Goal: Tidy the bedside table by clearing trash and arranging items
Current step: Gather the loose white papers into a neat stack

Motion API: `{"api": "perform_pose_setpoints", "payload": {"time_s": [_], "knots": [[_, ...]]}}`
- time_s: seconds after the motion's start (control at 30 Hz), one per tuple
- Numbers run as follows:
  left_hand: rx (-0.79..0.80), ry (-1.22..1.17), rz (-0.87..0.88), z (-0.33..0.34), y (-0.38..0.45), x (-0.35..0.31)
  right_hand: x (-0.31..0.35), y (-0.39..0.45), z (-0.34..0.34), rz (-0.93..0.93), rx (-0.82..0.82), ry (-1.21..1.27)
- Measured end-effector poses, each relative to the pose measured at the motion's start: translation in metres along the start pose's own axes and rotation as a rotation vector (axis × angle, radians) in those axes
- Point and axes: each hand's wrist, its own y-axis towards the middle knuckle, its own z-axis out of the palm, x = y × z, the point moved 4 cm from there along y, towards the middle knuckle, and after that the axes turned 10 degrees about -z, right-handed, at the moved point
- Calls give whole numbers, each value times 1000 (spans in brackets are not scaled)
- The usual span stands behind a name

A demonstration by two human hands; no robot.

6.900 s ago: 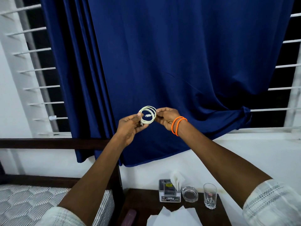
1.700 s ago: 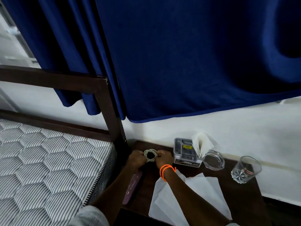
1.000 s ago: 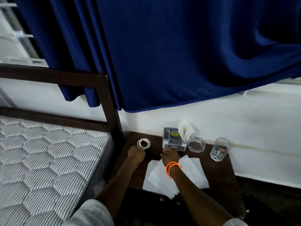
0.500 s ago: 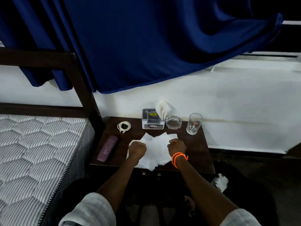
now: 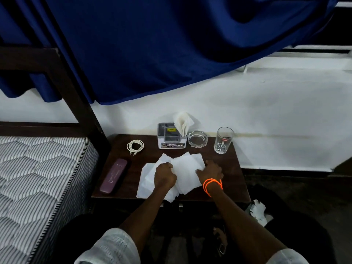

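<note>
My left hand (image 5: 164, 176) is curled into a fist, bunching the white papers (image 5: 187, 164) under its fingers near the middle of the pile. My right hand (image 5: 210, 171) lies flatter on the right edge of the same pile, fingers bent down onto the sheets; I cannot tell whether it has actually pinched any of them. Two orange bands (image 5: 212, 184) circle my right wrist.

From the head camera, the papers lie loose and overlapping on the front half of the dark wooden bedside table (image 5: 232, 180), one corner hanging just past the front edge. Along the back of the table stand a small grey tissue box (image 5: 170, 139) with a white tissue (image 5: 182, 121) sticking up from it; its front label shows the word "OPEL", and a yellow sticker on top is too small to read. Just right of it sits a clear glass ashtray (image 5: 197, 139), then an upright drinking glass (image 5: 223, 140) with a small red mark I cannot read. A coiled white cable (image 5: 135, 146) rests at the back left, and a long purple case (image 5: 113, 176) lies along the left edge. The bed's striped mattress (image 5: 38, 178) is beside the table, and a blue curtain (image 5: 152, 44) hangs above.
</note>
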Motion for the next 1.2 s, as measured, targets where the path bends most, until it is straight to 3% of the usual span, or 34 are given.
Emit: {"api": "perform_pose_setpoints", "payload": {"time_s": [0.23,0.6,0.77,0.9,1.07,1.2], "knots": [[5,22,59,0,5,2,5,6,2,33,42,105],[-78,130,70,-4,-2,8,3,10,0,135,58,-17],[-108,222,27,-3,-2,11,3,14,1,53,211,139],[-127,262,21,-2,-4,12,-1,13,-8,48,93,190],[-119,241,-4,-9,-4,15,-1,23,-25,-48,187,166],[-124,242,-14,-13,-3,17,-3,30,-48,-132,136,142]]}}
